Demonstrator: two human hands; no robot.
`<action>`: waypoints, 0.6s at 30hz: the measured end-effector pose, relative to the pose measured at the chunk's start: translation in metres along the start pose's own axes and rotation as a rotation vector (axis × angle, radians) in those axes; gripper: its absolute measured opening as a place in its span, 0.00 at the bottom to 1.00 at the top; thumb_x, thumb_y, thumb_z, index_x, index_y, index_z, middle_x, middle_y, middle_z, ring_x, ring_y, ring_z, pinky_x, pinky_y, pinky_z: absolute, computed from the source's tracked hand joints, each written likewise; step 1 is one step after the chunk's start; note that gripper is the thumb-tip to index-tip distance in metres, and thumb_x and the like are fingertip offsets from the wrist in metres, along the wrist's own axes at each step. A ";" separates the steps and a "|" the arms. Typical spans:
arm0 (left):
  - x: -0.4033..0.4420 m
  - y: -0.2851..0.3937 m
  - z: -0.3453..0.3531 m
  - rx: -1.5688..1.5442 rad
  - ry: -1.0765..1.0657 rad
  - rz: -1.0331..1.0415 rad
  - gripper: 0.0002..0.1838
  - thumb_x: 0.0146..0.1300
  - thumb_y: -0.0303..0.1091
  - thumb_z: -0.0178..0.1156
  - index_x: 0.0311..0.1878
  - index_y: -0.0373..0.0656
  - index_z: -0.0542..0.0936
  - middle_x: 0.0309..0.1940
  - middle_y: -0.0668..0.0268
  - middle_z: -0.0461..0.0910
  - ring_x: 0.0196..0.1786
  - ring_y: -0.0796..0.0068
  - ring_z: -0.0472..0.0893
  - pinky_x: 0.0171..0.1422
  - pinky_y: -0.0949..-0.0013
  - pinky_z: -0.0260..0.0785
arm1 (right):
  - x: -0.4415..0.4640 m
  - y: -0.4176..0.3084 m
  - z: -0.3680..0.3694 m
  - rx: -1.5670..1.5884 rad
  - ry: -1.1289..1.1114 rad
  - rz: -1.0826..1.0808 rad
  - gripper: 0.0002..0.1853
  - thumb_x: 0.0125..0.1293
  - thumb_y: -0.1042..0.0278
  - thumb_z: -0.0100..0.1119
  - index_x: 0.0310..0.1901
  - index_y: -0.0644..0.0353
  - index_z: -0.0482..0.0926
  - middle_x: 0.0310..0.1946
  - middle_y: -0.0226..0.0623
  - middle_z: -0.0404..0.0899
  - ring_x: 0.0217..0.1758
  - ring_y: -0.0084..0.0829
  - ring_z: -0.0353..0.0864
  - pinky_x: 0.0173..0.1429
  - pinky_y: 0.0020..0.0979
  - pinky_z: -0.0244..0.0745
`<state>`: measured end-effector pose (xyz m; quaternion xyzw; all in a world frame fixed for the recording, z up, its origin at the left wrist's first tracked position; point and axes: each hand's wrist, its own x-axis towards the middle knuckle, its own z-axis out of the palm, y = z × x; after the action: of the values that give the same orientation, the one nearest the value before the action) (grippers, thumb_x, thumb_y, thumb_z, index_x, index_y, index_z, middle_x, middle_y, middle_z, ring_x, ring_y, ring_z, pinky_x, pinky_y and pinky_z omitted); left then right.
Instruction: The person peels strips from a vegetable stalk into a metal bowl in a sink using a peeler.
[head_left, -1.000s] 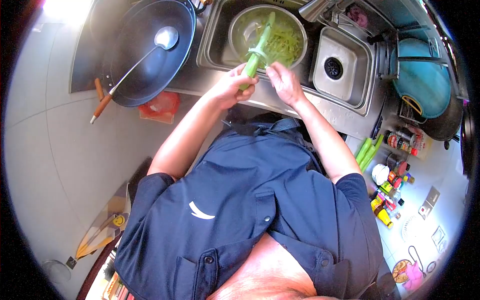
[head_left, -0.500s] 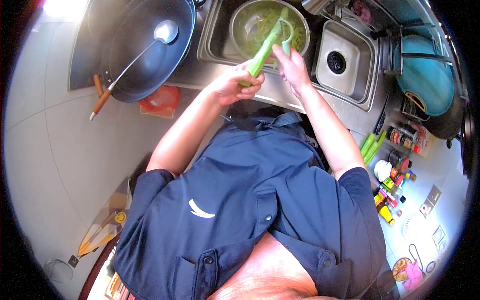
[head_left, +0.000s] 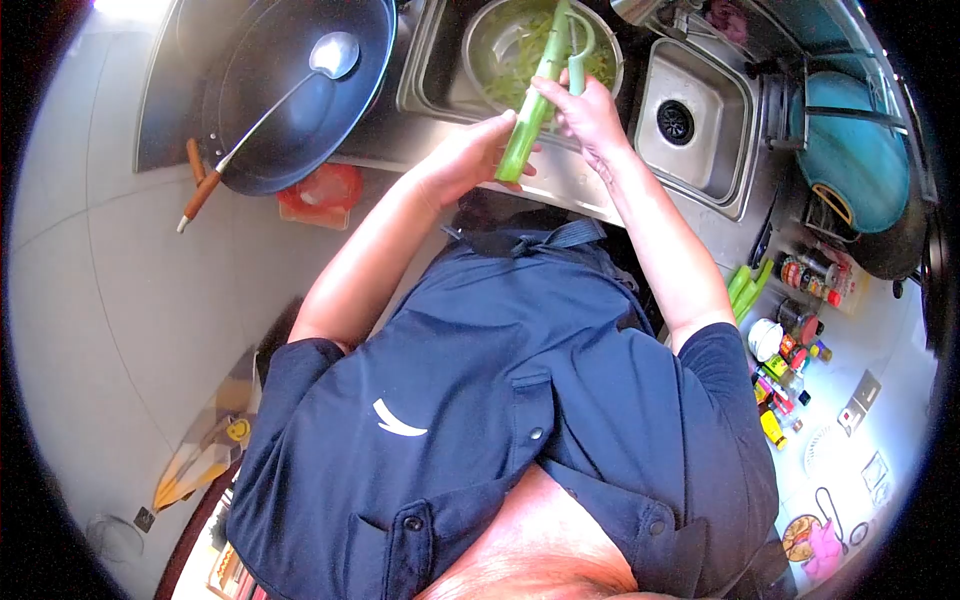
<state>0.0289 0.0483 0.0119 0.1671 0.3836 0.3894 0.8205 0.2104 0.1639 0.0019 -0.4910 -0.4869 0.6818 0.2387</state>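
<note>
My right hand (head_left: pixel 590 115) is closed around a pale green peeler (head_left: pixel 588 45), its thumb also pressing on a long green celtuce stem (head_left: pixel 530 125). The stem slants from the bowl down toward my body, its lower end cut flat. My left hand (head_left: pixel 475 158) has loosened, with its fingers apart behind the lower end of the stem, touching or very near it. Beneath the stem's upper part, a metal bowl (head_left: pixel 477 75) with green peelings (head_left: pixel 530 60) stands in the left sink basin (head_left: pixel 425 80).
On the left sits a large dark wok (head_left: pixel 290 120) with a wooden-handled ladle (head_left: pixel 335 55). A red plastic container (head_left: pixel 325 190) is below it. To the right are a second sink basin (head_left: pixel 700 150), more green stems (head_left: pixel 745 290), several condiment bottles (head_left: pixel 775 430) and a turquoise pan (head_left: pixel 855 150).
My left hand has let go of the stem and opened beside it. My right thumb now presses on the stem, which has tilted more upright, with the peeler still in that hand.
</note>
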 end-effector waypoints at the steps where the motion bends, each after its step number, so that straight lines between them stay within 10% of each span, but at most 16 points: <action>1: 0.001 0.002 0.000 0.116 0.018 0.022 0.28 0.80 0.54 0.48 0.70 0.42 0.70 0.57 0.57 0.82 0.49 0.63 0.85 0.47 0.61 0.80 | 0.004 0.001 0.000 -0.001 0.004 -0.003 0.19 0.62 0.51 0.77 0.36 0.52 0.76 0.24 0.21 0.73 0.23 0.14 0.69 0.25 0.21 0.63; 7: 0.016 0.003 0.002 0.262 -0.007 0.142 0.23 0.77 0.46 0.59 0.67 0.43 0.74 0.54 0.64 0.85 0.57 0.72 0.83 0.69 0.62 0.70 | 0.010 0.007 -0.001 -0.301 0.170 -0.268 0.23 0.61 0.46 0.76 0.32 0.55 0.75 0.26 0.28 0.78 0.31 0.21 0.75 0.39 0.29 0.73; 18: 0.051 -0.011 0.030 0.299 0.216 0.384 0.21 0.71 0.38 0.67 0.63 0.43 0.75 0.53 0.66 0.83 0.53 0.77 0.79 0.55 0.68 0.71 | -0.072 0.037 -0.018 0.376 -0.025 0.016 0.16 0.70 0.61 0.70 0.44 0.52 0.68 0.50 0.38 0.81 0.47 0.32 0.86 0.46 0.32 0.85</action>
<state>0.0784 0.0812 -0.0004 0.3137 0.4833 0.4925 0.6523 0.2617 0.0986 -0.0002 -0.4330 -0.3497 0.7689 0.3146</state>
